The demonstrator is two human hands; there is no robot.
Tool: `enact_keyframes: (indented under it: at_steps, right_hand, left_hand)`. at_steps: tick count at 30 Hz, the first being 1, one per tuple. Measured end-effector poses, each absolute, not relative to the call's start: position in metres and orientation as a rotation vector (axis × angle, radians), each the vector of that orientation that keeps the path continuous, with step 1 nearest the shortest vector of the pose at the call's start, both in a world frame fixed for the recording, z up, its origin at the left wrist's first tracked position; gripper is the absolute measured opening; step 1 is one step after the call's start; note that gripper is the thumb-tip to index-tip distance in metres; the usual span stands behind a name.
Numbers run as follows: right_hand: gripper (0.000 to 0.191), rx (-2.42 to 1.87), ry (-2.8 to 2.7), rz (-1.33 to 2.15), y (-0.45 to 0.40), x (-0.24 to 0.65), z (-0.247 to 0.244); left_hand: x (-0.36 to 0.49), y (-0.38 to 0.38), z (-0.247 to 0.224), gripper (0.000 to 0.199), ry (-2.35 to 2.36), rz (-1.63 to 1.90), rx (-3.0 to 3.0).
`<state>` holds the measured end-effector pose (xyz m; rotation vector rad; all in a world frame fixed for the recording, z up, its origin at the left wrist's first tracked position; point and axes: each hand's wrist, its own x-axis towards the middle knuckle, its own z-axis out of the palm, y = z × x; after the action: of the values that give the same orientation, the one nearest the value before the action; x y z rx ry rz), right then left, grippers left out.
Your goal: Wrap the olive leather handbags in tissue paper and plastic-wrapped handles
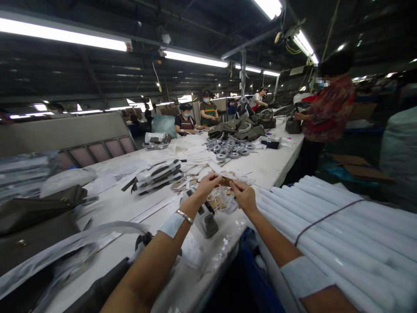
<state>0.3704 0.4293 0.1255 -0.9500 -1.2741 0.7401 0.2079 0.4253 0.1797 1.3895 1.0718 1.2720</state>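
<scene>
Below right hand (245, 196), pale material (260, 263) in blue container (257, 284)

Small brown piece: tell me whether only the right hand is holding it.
No, the left hand and the right hand both hold the small brown piece between them.

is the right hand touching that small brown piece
Touching: the head view shows the right hand with its thumb and finger meeting the right end of the small brown piece.
</scene>
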Motion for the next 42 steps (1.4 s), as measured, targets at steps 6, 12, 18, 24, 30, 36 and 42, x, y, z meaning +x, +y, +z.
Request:
enact_keyframes:
  at_steps: [6, 12, 18, 24, 30, 36, 42]
  right_hand:
    - [0.031, -0.985, -1.163, 0.964, 0.433, 0.367, 0.137]
    - [0.029, -0.922, -0.91, 1.128, 0.449, 0.373, 0.134]
    - [0.027, -0.873, -0.815, 1.197, 0.446, 0.376, 0.125]
    - [0.042, -0.854, -0.881, 1.207, 0.442, 0.374, 0.125]
    - [0.051, -0.901, -1.041, 1.071, 0.441, 0.376, 0.13]
    - [0.043, -0.939, -1.162, 0.941, 0.444, 0.378, 0.138]
    - [0.033, -0.976, -1.216, 0.836, 0.449, 0.378, 0.146]
  left_hand:
    - [0.197, 0.429, 0.193, 0.035, 1.008, 1.262, 1.369]
    - [0.181, 0.436, 0.193, 0.042, 0.981, 1.35, 1.151]
    - [0.178, 0.431, 0.193, 0.031, 0.954, 1.409, 1.029]
    - [0.181, 0.428, 0.192, 0.03, 1.024, 1.372, 1.104]
    - [0.187, 0.425, 0.181, 0.028, 1.201, 1.325, 1.312]
    - [0.194, 0.42, 0.183, 0.024, 1.08, 1.212, 1.548]
    - [0.196, 0.422, 0.177, 0.032, 1.091, 1.199, 1.574]
